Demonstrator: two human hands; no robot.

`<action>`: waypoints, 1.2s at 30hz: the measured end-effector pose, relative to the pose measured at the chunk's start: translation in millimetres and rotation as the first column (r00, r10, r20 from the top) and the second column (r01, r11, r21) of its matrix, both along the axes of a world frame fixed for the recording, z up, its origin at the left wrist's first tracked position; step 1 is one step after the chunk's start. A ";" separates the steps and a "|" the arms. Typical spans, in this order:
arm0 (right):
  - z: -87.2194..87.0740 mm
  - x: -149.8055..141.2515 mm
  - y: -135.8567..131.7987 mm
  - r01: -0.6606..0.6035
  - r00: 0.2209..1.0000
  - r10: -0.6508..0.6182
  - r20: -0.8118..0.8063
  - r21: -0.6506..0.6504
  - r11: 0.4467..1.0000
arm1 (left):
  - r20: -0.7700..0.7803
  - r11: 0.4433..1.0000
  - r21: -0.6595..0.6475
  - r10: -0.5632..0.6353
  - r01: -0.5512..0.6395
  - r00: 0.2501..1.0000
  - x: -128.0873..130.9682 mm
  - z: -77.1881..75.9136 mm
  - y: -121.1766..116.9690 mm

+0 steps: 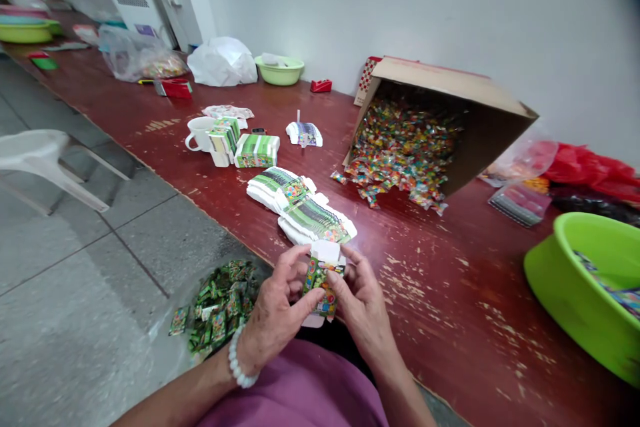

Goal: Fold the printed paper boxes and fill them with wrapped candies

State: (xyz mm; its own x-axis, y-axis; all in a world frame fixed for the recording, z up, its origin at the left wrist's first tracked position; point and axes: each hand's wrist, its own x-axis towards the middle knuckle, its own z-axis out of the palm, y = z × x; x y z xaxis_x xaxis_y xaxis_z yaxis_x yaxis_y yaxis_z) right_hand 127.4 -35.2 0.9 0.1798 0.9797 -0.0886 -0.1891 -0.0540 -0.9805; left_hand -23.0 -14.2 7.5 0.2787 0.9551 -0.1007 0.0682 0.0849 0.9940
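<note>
Between my two hands is a small green printed candy box (320, 287), with its white end flaps standing out at top and bottom. My left hand (280, 293) grips its left side, thumb across the front. On the other side my right hand (364, 297) has its thumb on the printed face and its fingers behind the edge. Just beyond the hands, flat green cartons (315, 217) lie fanned out in overlapping rows. A tilted cardboard box (493, 123) spills wrapped candies (400, 153) onto the red table.
Bundled cartons (257, 151) stand by a white mug (199, 134). Filled green packets (220, 310) lie in a plastic bag below the table edge. A lime basin (565, 280) is at right, a white stool (45, 153) at left, and a pale green bowl (280, 72) by the wall.
</note>
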 end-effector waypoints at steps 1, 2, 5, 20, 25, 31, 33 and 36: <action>-3.0 -3.2 -1.5 0.041 0.999 -0.041 -0.011 0.006 0.999 | 0.018 1.000 -0.012 -0.015 0.015 1.000 0.0 0.2 0.6; -6.2 -6.2 -3.2 0.070 0.997 -0.070 -0.014 0.018 0.997 | 0.053 0.999 -0.032 -0.035 0.037 0.998 -0.4 0.5 1.9; -14.7 -11.2 -7.7 0.099 0.994 -0.102 0.026 0.092 0.991 | 0.178 0.992 -0.094 -0.066 0.084 0.982 -3.9 1.4 7.5; -7.2 11.9 3.4 -0.157 0.975 0.145 -0.167 -0.057 0.986 | 0.112 0.968 -0.104 -0.216 0.227 0.970 -15.2 -0.9 17.6; -5.5 8.6 -2.2 -0.073 0.992 0.059 0.110 0.131 0.989 | 0.293 0.921 -0.275 -0.195 0.277 0.936 -16.2 0.4 14.7; 3.0 9.0 -5.3 -0.189 0.892 0.041 0.451 0.289 0.938 | 0.334 0.788 -0.522 -0.165 0.327 0.928 -7.5 -3.6 6.0; 2.5 9.5 -3.9 -0.205 0.899 0.074 0.432 0.264 0.942 | 0.314 0.788 -0.550 -0.111 0.276 0.943 -4.4 -5.3 5.0; -2.3 9.4 0.0 -0.143 0.950 0.089 0.300 0.163 0.976 | 0.256 0.839 -0.475 -0.159 0.267 0.953 -1.0 -2.7 4.9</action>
State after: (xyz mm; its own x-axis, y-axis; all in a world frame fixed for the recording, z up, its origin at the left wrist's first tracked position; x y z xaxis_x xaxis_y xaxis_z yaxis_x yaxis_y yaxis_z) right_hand 136.8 -35.2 -1.4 0.0555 0.9899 0.1307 0.1010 0.1246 -0.9871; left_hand -23.9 -9.3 4.7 0.5349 0.7043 -0.4668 -0.0512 0.5784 0.8141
